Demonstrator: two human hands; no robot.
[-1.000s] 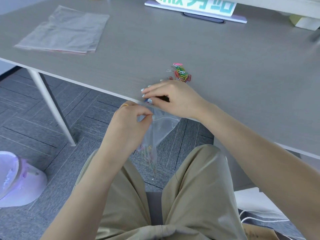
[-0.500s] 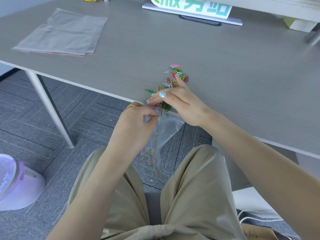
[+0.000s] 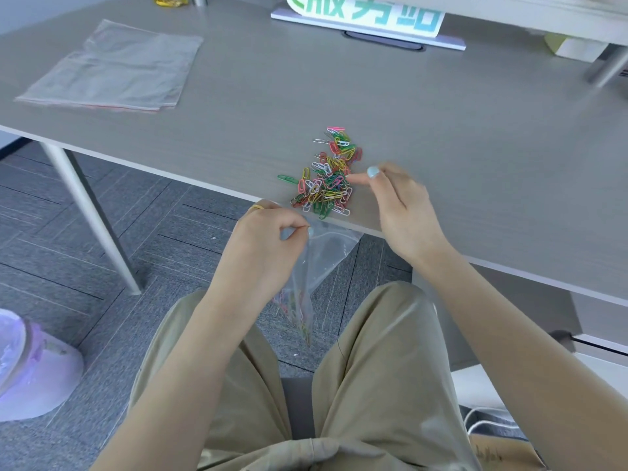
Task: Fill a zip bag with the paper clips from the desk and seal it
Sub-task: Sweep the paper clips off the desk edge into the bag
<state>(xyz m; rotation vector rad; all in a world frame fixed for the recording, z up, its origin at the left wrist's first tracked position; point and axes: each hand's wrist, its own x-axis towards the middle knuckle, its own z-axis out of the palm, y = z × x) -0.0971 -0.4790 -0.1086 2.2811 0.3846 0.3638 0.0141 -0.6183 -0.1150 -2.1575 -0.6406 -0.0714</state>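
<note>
A loose heap of coloured paper clips (image 3: pixel 328 180) lies on the grey desk (image 3: pixel 441 147) close to its front edge. My left hand (image 3: pixel 268 243) pinches the rim of a clear zip bag (image 3: pixel 323 263) that hangs just below the desk edge, its mouth held open under the heap. Several clips sit in the bag's lower corner. My right hand (image 3: pixel 396 202) hovers over the desk just right of the heap, fingers apart and pointing at the clips, holding nothing.
A stack of spare clear bags (image 3: pixel 112 69) lies at the desk's far left. A sign with green lettering (image 3: pixel 367 15) stands at the back. A desk leg (image 3: pixel 91 215) and a pale purple object (image 3: pixel 30 365) are on the floor to my left.
My right hand has lifted off the clips near the desk edge and moved right, uncovering the heap. My left hand still holds the bag in the same place.
</note>
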